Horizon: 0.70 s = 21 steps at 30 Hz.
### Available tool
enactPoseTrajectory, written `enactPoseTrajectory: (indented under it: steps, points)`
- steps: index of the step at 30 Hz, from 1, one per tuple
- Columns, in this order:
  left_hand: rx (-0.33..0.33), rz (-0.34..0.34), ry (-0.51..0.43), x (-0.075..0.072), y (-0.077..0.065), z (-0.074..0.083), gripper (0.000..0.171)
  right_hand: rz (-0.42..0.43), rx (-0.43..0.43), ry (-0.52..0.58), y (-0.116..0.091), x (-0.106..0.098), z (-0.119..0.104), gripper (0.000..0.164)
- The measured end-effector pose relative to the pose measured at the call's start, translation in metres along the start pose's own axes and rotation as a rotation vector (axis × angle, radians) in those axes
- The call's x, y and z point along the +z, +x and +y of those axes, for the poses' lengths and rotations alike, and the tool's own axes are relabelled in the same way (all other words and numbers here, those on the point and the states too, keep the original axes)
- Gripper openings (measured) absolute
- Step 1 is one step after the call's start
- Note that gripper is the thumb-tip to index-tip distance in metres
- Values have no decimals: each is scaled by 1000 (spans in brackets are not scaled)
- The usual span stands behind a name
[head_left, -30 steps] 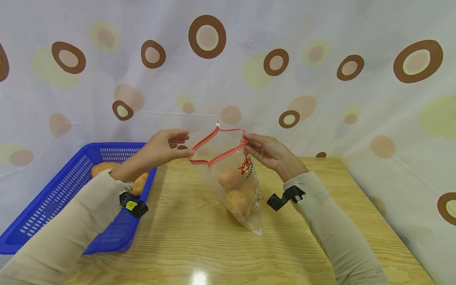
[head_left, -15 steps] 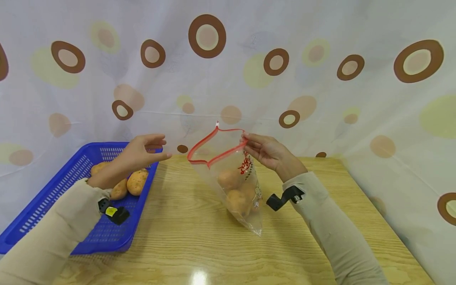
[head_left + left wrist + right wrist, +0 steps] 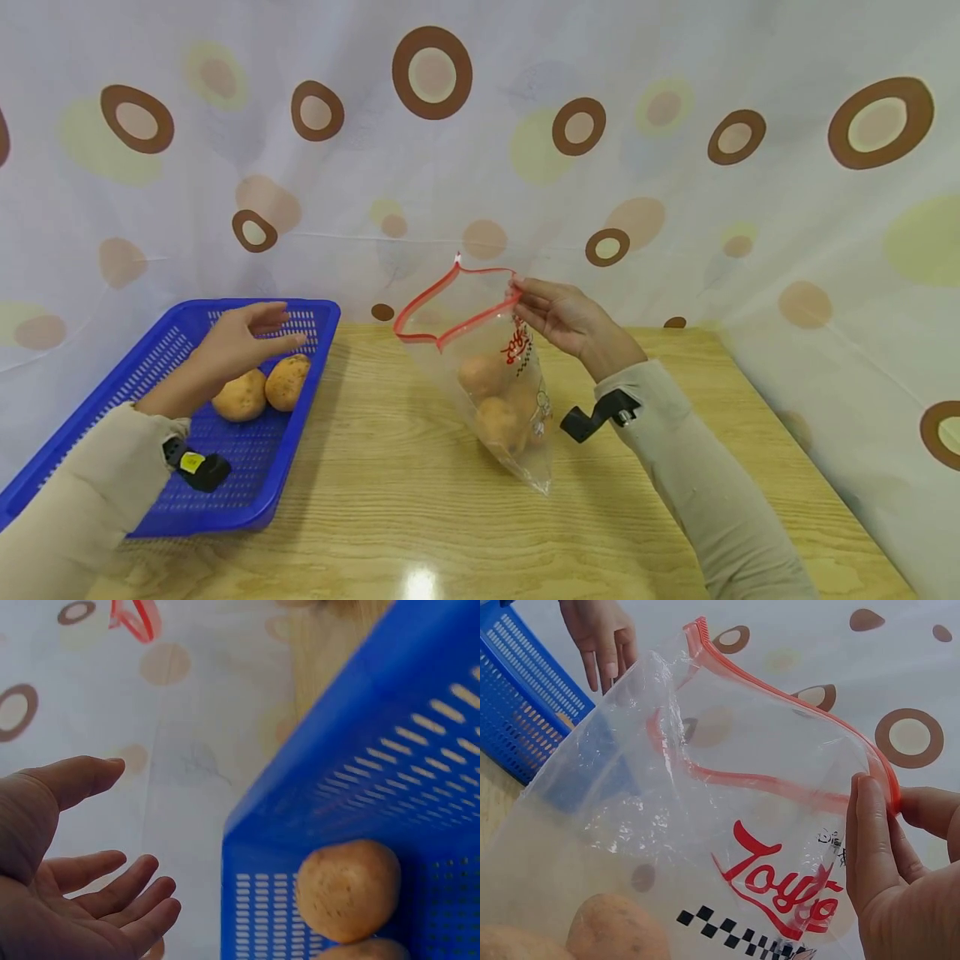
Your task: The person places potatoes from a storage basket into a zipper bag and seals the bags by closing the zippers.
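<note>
While a pale sheet point(image 3: 480, 167) printed with brown rings and soft yellow and peach spots fills the background, a wood-grain tabletop point(image 3: 360, 500) stretches out below it. At the person's left sits a blue basket point(image 3: 281, 454) with slotted walls. Two beige sleeves point(image 3: 697, 467) reach in, one from each side of the head view.

Near the middle of the tabletop hangs a clear zip bag point(image 3: 480, 342), tilted, its red-edged mouth spread wide; whether its lower end touches the wood cannot be told. The right hand point(image 3: 566, 321) pinches the bag's red rim between thumb and fingers, at the side nearest that hand. The left hand point(image 3: 232, 346) appears over the basket in the head view, well apart from the bag, with thumb and fingers spaced apart and loosely extended.

Inside the basket, two potatoes point(image 3: 240, 396) lie side by side, just beyond the left hand and partly behind it. At least two bagged potatoes point(image 3: 498, 425) rest low in the bag, seen through the plastic. A black wrist mount point(image 3: 202, 471) with a yellow label sits on the left cuff, and another is on the right. Smallest are the bag's prints: red script lettering point(image 3: 784, 881) beginning "Toy" above a black checkered strip point(image 3: 735, 930).
</note>
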<state>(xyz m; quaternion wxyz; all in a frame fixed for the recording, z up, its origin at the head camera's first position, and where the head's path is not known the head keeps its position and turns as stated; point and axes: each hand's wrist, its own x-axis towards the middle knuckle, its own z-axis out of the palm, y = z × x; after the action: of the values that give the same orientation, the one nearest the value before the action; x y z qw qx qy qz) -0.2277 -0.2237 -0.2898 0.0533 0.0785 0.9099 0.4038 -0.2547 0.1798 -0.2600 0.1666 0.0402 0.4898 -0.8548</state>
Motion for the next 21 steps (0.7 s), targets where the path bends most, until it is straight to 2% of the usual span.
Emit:
enactPoseTrajectory:
  steps: [6, 12, 17, 21]
  points:
    - [-65, 39, 16, -9, 0, -27, 89, -10, 1, 1, -1, 0, 0, 17]
    - [-97, 89, -29, -16, -2, -55, 87, -13, -4, 7, -1, -1, -2, 17]
    - [-165, 74, -56, -17, -7, -74, 93, -13, -4, 12, -1, -1, -2, 18]
    - [-217, 69, -86, -16, -8, -87, 90, -14, -4, 14, -2, -2, -2, 19]
